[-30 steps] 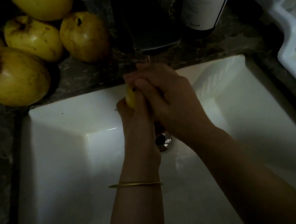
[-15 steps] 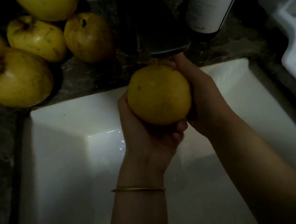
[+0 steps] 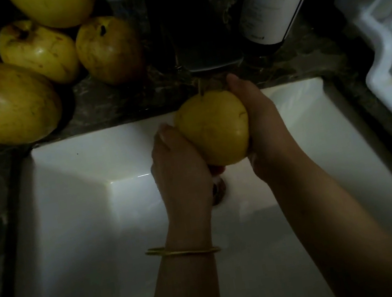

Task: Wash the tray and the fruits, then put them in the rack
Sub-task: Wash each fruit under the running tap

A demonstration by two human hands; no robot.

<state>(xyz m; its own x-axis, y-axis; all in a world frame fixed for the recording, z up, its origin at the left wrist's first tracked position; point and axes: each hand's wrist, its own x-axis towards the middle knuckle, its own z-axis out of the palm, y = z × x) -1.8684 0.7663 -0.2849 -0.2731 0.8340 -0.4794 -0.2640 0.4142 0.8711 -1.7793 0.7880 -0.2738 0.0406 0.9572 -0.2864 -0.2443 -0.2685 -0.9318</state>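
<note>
Both hands hold one yellow fruit (image 3: 212, 130) over the white sink (image 3: 70, 206), in the middle, a bit toward 12 o'clock. The left hand (image 3: 179, 166) cups it from below, fingers curled under it. The right hand (image 3: 260, 122) wraps its other side, fingers bent round the back. A thin stream of water (image 3: 200, 87) falls on its top.

The fruit looks wet and smooth, so I think it could slip out, bang into the sink and get bruised. More fruits (image 3: 38, 52) sit on the counter (image 3: 130, 99) at 10 o'clock, close to the sink edge; a bump could roll one in. The dark bottle (image 3: 263, 47) at 1 o'clock stands just behind the hands. A quick lift toward the rack (image 3: 384, 82) at 3 o'clock might knock it.

The bottle has a white label (image 3: 271, 0), but its writing is too blurry to read. I see no tray.
</note>
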